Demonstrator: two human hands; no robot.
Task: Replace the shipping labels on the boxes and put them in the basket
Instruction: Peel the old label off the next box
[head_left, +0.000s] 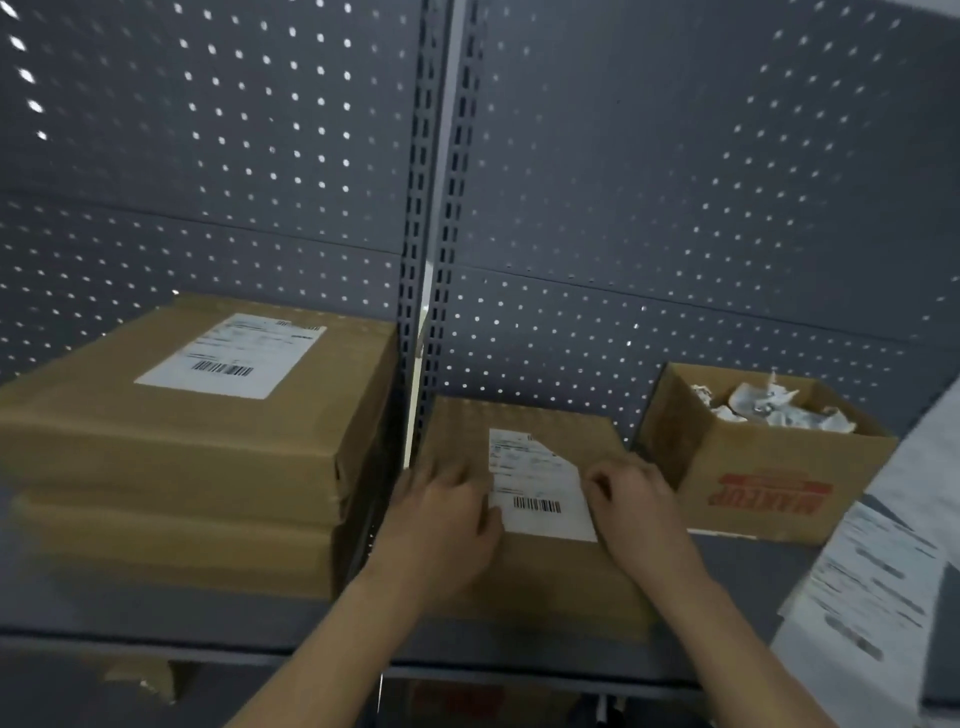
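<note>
A flat brown box (524, 577) lies on the grey shelf in front of me. On its top is a white shipping label (535, 488) with a barcode; its upper right corner is torn or folded away. My left hand (447, 514) rests on the box with its fingertips at the label's left edge. At the label's right edge sits my right hand (631, 499), fingers curled and touching it. Whether either hand pinches the label is unclear. To the left stands a stack of two larger brown boxes (171, 457), the top one bearing a whole label (234, 356).
An open carton (753, 467) with red print, holding crumpled white paper scraps, stands at the right rear. Blurred white printed sheets (878, 566) lie at the far right. A grey pegboard wall (675, 182) closes the back. The shelf edge (156, 644) runs along the front.
</note>
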